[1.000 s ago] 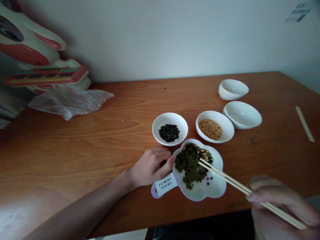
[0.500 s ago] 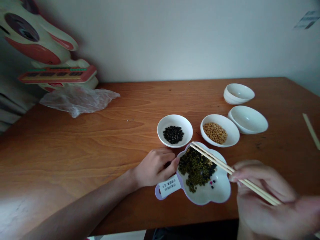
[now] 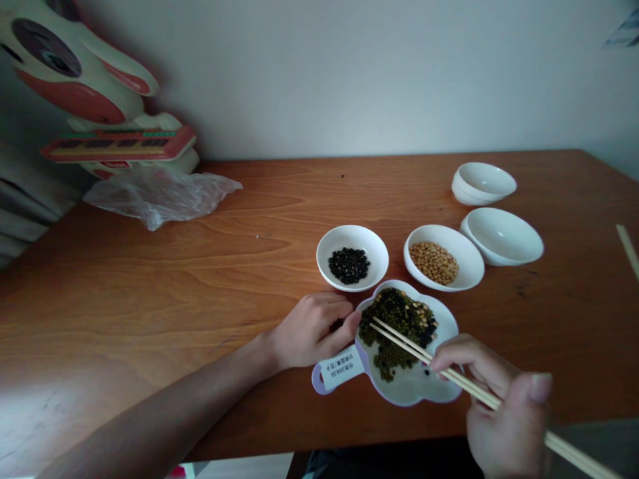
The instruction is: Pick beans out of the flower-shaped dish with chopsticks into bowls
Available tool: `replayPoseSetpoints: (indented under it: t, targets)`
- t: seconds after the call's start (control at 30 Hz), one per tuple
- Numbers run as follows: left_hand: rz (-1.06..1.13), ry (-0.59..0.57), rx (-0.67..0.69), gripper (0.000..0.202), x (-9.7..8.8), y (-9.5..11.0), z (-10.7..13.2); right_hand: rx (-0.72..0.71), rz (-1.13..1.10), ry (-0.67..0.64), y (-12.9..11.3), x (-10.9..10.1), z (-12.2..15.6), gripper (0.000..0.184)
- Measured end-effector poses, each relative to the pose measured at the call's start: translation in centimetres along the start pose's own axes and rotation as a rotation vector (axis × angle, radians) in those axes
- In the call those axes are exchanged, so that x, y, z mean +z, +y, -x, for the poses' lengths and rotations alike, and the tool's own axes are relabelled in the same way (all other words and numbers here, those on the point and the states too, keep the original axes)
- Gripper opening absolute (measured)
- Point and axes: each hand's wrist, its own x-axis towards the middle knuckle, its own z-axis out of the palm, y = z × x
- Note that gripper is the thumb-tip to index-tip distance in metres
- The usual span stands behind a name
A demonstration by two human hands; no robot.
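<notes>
My left hand [image 3: 315,331] is closed on the left rim of a paw-shaped plate [image 3: 446,392] with a lilac edge and a labelled handle. In the plate lie mixed beans [image 3: 399,326], mostly green and black with some yellow ones. My right hand [image 3: 499,399] grips a pair of chopsticks [image 3: 414,349], their tips a little apart over the green beans; whether a bean sits between them I cannot tell. Just behind the plate stand a white bowl [image 3: 324,269] of black beans [image 3: 349,265] and a white bowl [image 3: 472,269] of yellow beans [image 3: 433,261].
At the back right are a white bowl [image 3: 504,236] and stacked white bowls [image 3: 483,183]. A light stick [image 3: 628,249] lies at the right edge. On the left, a plastic bag [image 3: 164,199] rests before a toy keyboard [image 3: 124,145] with an animal figure.
My right hand has moved left and toward me, bringing the chopstick tips from the plate's far rim down over the beans. My left hand stays on the rim. The view has shifted slightly.
</notes>
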Motion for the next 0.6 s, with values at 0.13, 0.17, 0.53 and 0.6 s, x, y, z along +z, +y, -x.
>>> replayPoseSetpoints:
  t: [0.13, 0.17, 0.53, 0.6]
  targets:
    - [-0.006, 0.008, 0.009, 0.043, 0.1, -0.1, 0.0, 0.011, 0.046, -0.03, 0.7, -0.2, 0.0, 0.091]
    - [-0.012, 0.011, 0.015, 0.043, 0.1, -0.1, 0.0, 0.007, 0.06, -0.041, 0.9, -0.3, 0.0, 0.092]
    - [0.007, 0.014, 0.009, 0.042, 0.1, -0.1, 0.0, -0.074, 0.043, 0.009, 2.5, -0.6, 0.3, 0.093]
    - [0.015, 0.012, 0.002, 0.042, 0.1, 0.0, 0.0, -0.1, 0.046, 0.014, 2.5, -0.7, 0.4, 0.094]
